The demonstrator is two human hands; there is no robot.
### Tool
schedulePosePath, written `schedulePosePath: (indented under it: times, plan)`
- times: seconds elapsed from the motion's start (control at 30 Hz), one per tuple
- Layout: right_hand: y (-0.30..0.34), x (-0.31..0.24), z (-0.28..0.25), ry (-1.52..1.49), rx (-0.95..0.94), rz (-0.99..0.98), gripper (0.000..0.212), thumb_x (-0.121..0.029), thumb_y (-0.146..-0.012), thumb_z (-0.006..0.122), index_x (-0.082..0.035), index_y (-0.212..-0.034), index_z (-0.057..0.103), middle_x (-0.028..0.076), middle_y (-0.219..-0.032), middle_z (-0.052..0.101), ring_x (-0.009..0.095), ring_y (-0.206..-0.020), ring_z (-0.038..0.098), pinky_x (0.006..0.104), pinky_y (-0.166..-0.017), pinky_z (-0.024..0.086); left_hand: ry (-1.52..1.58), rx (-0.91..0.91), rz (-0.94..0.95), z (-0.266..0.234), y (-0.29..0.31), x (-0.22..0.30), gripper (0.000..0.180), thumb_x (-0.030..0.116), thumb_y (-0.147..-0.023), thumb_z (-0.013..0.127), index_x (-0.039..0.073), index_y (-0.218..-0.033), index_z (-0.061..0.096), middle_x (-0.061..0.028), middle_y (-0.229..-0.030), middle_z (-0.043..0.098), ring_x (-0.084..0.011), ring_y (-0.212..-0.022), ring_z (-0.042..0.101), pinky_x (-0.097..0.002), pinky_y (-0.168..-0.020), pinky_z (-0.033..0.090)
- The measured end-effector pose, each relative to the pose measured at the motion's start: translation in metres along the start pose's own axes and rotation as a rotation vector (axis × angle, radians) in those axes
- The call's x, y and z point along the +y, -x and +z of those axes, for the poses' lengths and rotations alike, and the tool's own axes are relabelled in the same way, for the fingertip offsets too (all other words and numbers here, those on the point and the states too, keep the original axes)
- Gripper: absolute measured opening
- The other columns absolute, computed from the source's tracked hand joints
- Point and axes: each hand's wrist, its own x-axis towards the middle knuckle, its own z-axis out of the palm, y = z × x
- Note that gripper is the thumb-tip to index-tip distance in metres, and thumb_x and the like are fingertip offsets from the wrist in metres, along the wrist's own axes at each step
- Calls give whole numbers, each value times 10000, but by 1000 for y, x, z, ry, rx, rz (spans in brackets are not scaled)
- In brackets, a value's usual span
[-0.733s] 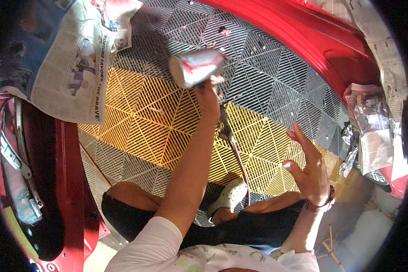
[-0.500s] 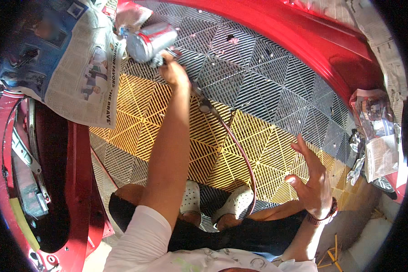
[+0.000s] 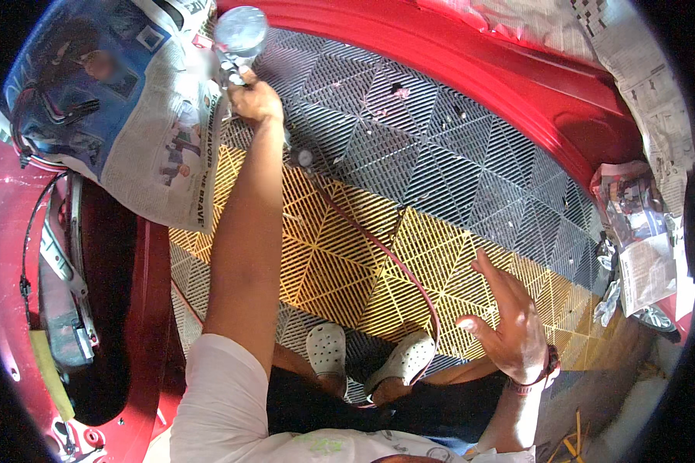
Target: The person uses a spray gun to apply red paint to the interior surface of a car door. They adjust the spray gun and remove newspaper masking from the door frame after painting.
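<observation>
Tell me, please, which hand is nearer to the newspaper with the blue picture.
Left. The left hand, gripping a spray gun, is just right of the newspaper; the right hand, open and empty, is much farther right and lower in the picture.

"What do we see around the yellow tiles (image 3: 324, 278)?"

"Beyond them we have dark gray tiles (image 3: 440, 166), with a pink scrap (image 3: 401, 93) on top."

"And to the left of the yellow tiles?"

"We find a newspaper sheet (image 3: 143, 154) overlapping their upper-left corner in our view, and a metal bracket (image 3: 63, 266) farther left of them."

"What about their right?"

"There we spot a newspaper piece (image 3: 645, 270) and part of a wheel (image 3: 654, 318); thin yellow strips (image 3: 571, 446) lie to their lower right."
</observation>
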Motion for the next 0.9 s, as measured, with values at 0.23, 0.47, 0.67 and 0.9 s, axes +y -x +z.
schedulePosePath:
  times: [0.23,0.47,0.67,0.9]
  plan:
    - [-74,-6,18,-254,87,-106,837,-500,-1019,708,36,-1601,436,293,-1534,561,457,-1408,575,496,-1180,489,512,-532,11,-65,110,63,783,445,-1019,754,-17,-1573,450,-197,-1482,571,-302,-1342,549,-440,-1187,395]
    - [-186,9,56,-521,321,-398,1047,-507,-979,771,25,-1698,226,324,-1666,407,448,-1552,420,481,-1274,352,1257,-1112,-540,-147,206,170,1152,923,-954,102,90,-1744,191,-49,-1690,408,-233,-1541,376,-392,-1296,251]
    - [-189,-30,40,-944,486,-273,782,-331,-1061,716,-62,-1696,348,175,-1349,729,220,-1112,725,380,-990,575,504,-1265,-196,-196,193,216,982,758,-1084,241,-4,-1701,227,-221,-1744,318,-348,-1629,283,-469,-1341,175]
    - [-253,-12,74,-644,600,13,566,-322,-1065,709,-40,-1536,569,262,-1043,782,385,-956,786,464,-821,591,-343,-1134,692,-307,162,293,744,459,-1010,702,-43,-1527,514,-280,-1428,635,-436,-1301,636,-523,-1119,488]
